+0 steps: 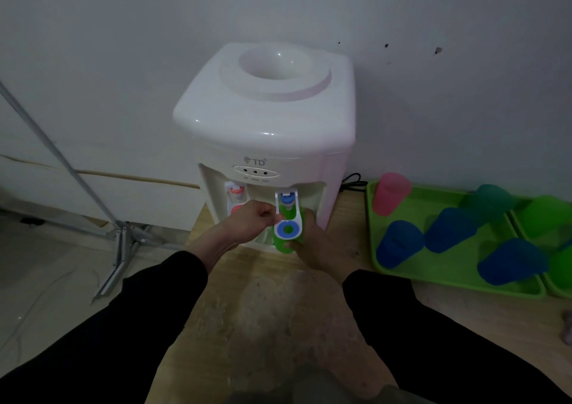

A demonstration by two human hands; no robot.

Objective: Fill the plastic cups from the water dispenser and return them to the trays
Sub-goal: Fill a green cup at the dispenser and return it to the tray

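- The white water dispenser (266,118) stands in the centre of the frame against the wall.
- The left hand (250,219), fingers curled, pinches the edge of the white-and-blue tap lever (289,221) at centre frame.
- The right hand (315,248) wraps round a green cup (281,247), holding it directly under that lever; whether water is flowing cannot be told.
- The red tap (236,196) sits just left of the left hand.
- At the right of the frame, a green tray (402,275) holds a pink cup (390,193) and several blue cups (399,244).
- A second green tray (557,289) touches it at the right edge.

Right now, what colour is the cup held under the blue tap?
Green. The cup shows best in the head view.
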